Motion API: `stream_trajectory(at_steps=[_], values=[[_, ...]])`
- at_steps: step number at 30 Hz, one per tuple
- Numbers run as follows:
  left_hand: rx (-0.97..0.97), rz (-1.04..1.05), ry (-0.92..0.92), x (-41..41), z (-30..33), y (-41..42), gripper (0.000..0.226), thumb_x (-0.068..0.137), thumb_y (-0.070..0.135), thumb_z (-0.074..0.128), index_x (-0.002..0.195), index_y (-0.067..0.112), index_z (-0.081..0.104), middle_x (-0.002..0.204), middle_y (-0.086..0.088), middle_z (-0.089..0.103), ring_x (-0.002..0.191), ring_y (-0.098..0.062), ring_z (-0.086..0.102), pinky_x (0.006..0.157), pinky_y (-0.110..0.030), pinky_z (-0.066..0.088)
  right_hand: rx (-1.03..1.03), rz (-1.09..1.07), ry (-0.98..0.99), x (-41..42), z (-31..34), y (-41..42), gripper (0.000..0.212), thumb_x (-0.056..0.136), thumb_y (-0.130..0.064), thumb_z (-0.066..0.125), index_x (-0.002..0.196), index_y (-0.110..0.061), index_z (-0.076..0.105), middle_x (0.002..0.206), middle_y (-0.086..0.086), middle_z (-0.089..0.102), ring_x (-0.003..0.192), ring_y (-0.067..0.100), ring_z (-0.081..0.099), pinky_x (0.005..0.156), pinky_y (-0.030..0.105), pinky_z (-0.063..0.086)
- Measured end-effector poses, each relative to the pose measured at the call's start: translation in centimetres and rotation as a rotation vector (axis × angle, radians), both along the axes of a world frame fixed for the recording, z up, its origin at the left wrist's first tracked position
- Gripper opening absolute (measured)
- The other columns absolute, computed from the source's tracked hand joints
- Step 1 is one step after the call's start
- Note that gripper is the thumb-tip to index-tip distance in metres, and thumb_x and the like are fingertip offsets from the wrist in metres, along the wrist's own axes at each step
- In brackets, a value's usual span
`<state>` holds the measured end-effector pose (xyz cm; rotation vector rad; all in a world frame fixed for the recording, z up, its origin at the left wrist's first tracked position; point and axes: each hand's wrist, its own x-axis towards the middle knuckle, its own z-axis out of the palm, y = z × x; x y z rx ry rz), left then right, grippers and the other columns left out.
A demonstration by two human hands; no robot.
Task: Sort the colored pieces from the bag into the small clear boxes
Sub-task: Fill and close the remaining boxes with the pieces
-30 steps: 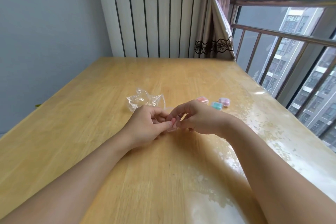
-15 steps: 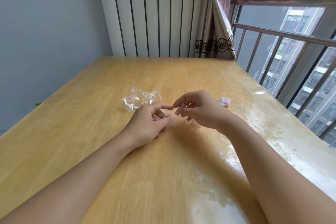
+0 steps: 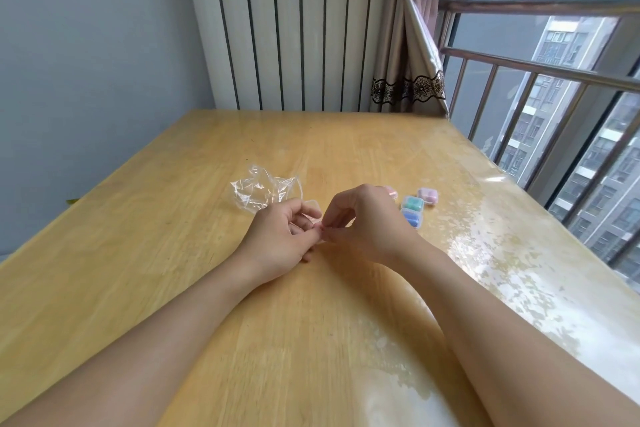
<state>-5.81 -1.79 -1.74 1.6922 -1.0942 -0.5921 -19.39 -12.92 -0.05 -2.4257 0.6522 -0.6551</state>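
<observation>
My left hand (image 3: 282, 239) rests on the wooden table (image 3: 173, 253) with its fingers curled round a small clear box (image 3: 310, 204), mostly hidden by the fingers. My right hand (image 3: 369, 222) meets it from the right, and its thumb and forefinger pinch the box's near edge by my left thumb tip. What lies inside the box is hidden. The crumpled clear bag (image 3: 263, 191) lies flat just behind my left hand. Closed small boxes sit to the right: pink (image 3: 391, 191), purple (image 3: 428, 196), teal (image 3: 412, 203) and blue (image 3: 412, 218).
A railing and window (image 3: 540, 87) run along the table's right edge. Striped panelling (image 3: 287, 28) and a curtain (image 3: 408, 80) stand behind the far edge. A grey wall (image 3: 86, 62) is on the left.
My right hand, raised and apart from the left half a second ago, has come back down to my left fingertips. The teal and blue boxes are uncovered again.
</observation>
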Motion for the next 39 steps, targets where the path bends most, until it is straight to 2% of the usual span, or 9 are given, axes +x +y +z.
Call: stream_trajectory(at_steps=[3,8,13,21,26,29,32,34,39], values=[[-0.006,0.035,-0.035,0.0,-0.1,-0.1,0.013,0.088,0.011,0.075,0.095,0.018,0.067,0.081,-0.005,0.071,0.060,-0.015,0.067,0.058,-0.026,0.057,0.006,0.008,0.043,0.0,0.1,0.0,0.007,0.077,-0.016,0.086,0.081,-0.014,0.080,0.074,-0.001,0.076,0.071,0.012,0.072,0.073,0.036,0.059],[-0.038,0.107,-0.223,0.0,-0.2,-0.1,0.010,0.084,0.011,0.076,0.081,0.019,0.071,0.075,0.002,0.074,0.065,-0.009,0.068,0.062,-0.011,0.050,0.021,0.034,0.083,-0.4,0.5,0.1,0.005,0.078,-0.017,0.086,0.081,-0.017,0.082,0.075,-0.002,0.077,0.071,0.011,0.071,0.074,0.032,0.057],[-0.018,0.157,-0.264,0.1,-0.1,0.0,0.007,0.084,0.018,0.078,0.080,0.019,0.072,0.065,0.008,0.073,0.063,-0.004,0.070,0.057,-0.007,0.045,-0.041,-0.056,0.009,0.1,0.0,0.4,0.004,0.081,-0.015,0.080,0.077,-0.017,0.080,0.072,-0.003,0.076,0.067,0.009,0.070,0.070,0.027,0.056],[-0.005,0.154,-0.274,0.4,-0.3,0.0,0.006,0.086,0.019,0.076,0.082,0.021,0.073,0.070,0.004,0.074,0.063,-0.009,0.073,0.070,-0.022,0.055,-0.014,0.021,0.066,0.4,-0.2,0.4,0.007,0.083,-0.014,0.081,0.089,-0.014,0.083,0.085,0.006,0.076,0.081,0.023,0.069,0.080,0.043,0.056],[0.003,0.137,-0.302,0.1,0.1,0.1,0.011,0.081,0.029,0.083,0.079,0.021,0.075,0.056,0.002,0.071,0.058,-0.008,0.070,0.062,-0.014,0.050,0.118,-0.053,-0.023,-0.1,-0.1,-0.1,0.024,0.080,-0.011,0.081,0.103,-0.015,0.077,0.102,-0.002,0.074,0.087,0.011,0.071,0.074,0.031,0.058],[0.045,0.070,-0.296,0.1,0.5,0.6,0.016,0.073,0.030,0.089,0.079,0.022,0.077,0.059,0.002,0.072,0.057,-0.003,0.068,0.060,-0.006,0.045,0.145,-0.031,0.017,0.1,0.0,-0.1,0.057,0.081,-0.029,0.084,0.131,-0.021,0.060,0.129,-0.005,0.064,0.092,0.009,0.070,0.084,0.033,0.059],[0.078,0.015,-0.303,0.4,0.7,0.8,0.018,0.071,0.021,0.091,0.082,0.024,0.077,0.063,0.005,0.074,0.059,0.001,0.068,0.064,-0.008,0.046,0.054,0.005,0.148,0.5,0.0,0.4,0.062,0.091,-0.035,0.073,0.147,-0.026,0.046,0.138,-0.003,0.060,0.097,0.011,0.068,0.088,0.030,0.055],[0.064,0.035,-0.276,0.7,0.7,0.7,0.027,0.069,0.016,0.092,0.090,0.020,0.075,0.071,0.008,0.075,0.064,0.000,0.072,0.068,-0.007,0.050,0.047,0.015,0.165,0.5,0.1,0.6,0.061,0.093,-0.036,0.070,0.148,-0.025,0.045,0.134,-0.002,0.061,0.097,0.013,0.067,0.086,0.029,0.054],[0.037,0.039,-0.183,1.1,0.4,0.5,0.052,0.064,0.016,0.096,0.104,0.017,0.062,0.090,0.001,0.076,0.071,-0.008,0.075,0.076,-0.023,0.058,0.113,0.019,0.099,0.0,0.3,0.3,0.057,0.086,-0.040,0.078,0.135,-0.028,0.052,0.118,-0.005,0.061,0.090,0.013,0.069,0.084,0.035,0.059]])
